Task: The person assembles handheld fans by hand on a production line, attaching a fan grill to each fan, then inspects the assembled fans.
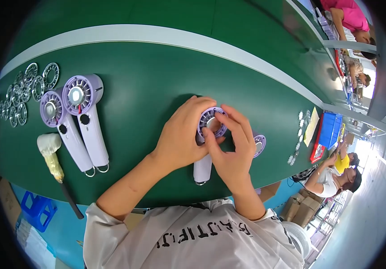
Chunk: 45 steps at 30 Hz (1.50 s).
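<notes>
Gripped one smooth lilac plastic fan [207, 134], left hand [181, 136] curled round its round ribbed head, right hand [233, 148] fingertips [206, 132] pressed on top.

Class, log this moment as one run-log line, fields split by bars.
left hand: grips purple handheld fan | right hand: fingertips on its round front | two more fans lying at left on green table

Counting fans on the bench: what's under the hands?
One lilac fan, its round head between both hands, handle poking out below. A second fan head shows beside the right hand; its handle is hidden.
</notes>
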Tool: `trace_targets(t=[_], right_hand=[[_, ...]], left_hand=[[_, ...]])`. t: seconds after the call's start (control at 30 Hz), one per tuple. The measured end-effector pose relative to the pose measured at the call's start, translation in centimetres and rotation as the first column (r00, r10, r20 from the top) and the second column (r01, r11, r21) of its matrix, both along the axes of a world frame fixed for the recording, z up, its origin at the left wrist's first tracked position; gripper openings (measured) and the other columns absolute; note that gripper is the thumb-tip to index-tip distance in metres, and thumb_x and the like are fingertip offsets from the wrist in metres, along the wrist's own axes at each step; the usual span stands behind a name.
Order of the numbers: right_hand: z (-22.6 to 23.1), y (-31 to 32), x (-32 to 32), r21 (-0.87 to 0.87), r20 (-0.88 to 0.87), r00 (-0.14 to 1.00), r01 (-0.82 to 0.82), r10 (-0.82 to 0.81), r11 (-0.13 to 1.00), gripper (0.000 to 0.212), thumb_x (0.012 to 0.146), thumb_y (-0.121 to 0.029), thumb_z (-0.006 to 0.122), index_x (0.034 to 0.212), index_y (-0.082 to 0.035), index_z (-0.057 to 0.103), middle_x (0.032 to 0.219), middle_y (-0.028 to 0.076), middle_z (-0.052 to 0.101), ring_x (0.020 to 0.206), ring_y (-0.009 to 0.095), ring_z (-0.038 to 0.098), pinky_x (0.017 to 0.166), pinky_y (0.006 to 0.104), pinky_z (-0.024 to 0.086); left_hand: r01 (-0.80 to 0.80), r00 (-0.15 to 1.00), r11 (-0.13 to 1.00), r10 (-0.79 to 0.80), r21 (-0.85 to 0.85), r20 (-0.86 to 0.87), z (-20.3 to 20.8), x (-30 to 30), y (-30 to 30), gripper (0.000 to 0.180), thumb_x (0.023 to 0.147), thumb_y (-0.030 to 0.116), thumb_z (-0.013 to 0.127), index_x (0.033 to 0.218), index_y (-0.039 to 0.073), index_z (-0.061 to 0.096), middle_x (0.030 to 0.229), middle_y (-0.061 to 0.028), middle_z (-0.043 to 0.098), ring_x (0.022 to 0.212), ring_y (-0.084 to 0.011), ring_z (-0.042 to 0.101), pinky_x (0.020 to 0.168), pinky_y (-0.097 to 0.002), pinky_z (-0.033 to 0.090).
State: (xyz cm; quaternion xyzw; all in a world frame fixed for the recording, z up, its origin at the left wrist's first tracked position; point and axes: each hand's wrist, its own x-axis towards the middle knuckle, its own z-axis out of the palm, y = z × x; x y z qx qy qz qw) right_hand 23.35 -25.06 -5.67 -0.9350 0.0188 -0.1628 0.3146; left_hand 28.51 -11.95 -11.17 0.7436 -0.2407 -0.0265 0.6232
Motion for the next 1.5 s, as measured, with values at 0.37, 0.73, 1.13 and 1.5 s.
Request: trace_targets(t=[0.37, 0.73, 1.13, 1.5], right_hand=[[-0.3, 1.2, -0.8, 0.277, -0.205, 0.971, 0.180, -0.126, 0.944, 0.039, 0.076, 0.005, 0.079, 0.113, 0.003, 0.066, 0.130, 0.018, 0.061, 0.106, 0.023, 0.066, 0.080, 0.0311, 0.058], [0.0, 0.6, -0.7, 0.305, -0.246, 0.966, 0.152, -0.076, 0.940, 0.041, 0.078, 0.007, 0.078, 0.116, 0.004, 0.064, 0.133, 0.018, 0.056, 0.105, 0.017, 0.064, 0.077, 0.0281, 0.060], [0.0, 1.0, -0.7, 0.317, -0.234, 0.967, 0.172, -0.099, 0.933, 0.040, 0.078, 0.006, 0.079, 0.115, 0.004, 0.064, 0.133, 0.017, 0.057, 0.104, 0.016, 0.064, 0.073, 0.0263, 0.060], [-0.6, 0.7, -0.3, 0.355, -0.175, 0.984, 0.104, -0.043, 0.929, 0.035, 0.082, 0.002, 0.079, 0.115, 0.001, 0.066, 0.131, 0.012, 0.060, 0.108, 0.018, 0.066, 0.086, 0.0300, 0.058]], left_hand=[[-0.017, 0.999, 1.000, 0.017, -0.021, -0.028, 0.4, -0.2, 0.2, 0.060, 0.074, 0.005, 0.079, 0.129, 0.000, 0.055, 0.127, -0.0208, 0.064, 0.120, -0.0394, 0.064, 0.100, -0.0436, 0.054], [-0.015, 1.000, 0.999, 0.014, -0.044, -0.017, 0.5, 0.1, -0.1, 0.055, 0.075, 0.011, 0.082, 0.123, -0.002, 0.057, 0.122, -0.0175, 0.065, 0.115, -0.0376, 0.065, 0.107, -0.0488, 0.051], [-0.028, 0.999, 0.997, 0.026, -0.070, -0.026, 0.4, -0.1, -0.1, 0.059, 0.074, 0.011, 0.083, 0.125, -0.001, 0.056, 0.122, -0.0177, 0.065, 0.115, -0.0390, 0.065, 0.107, -0.0477, 0.051], [0.005, 1.000, 1.000, -0.005, 0.004, 0.016, 0.1, 0.1, 0.2, 0.072, 0.069, 0.008, 0.089, 0.133, 0.004, 0.055, 0.131, -0.0193, 0.064, 0.116, -0.0366, 0.066, 0.096, -0.0411, 0.055]])
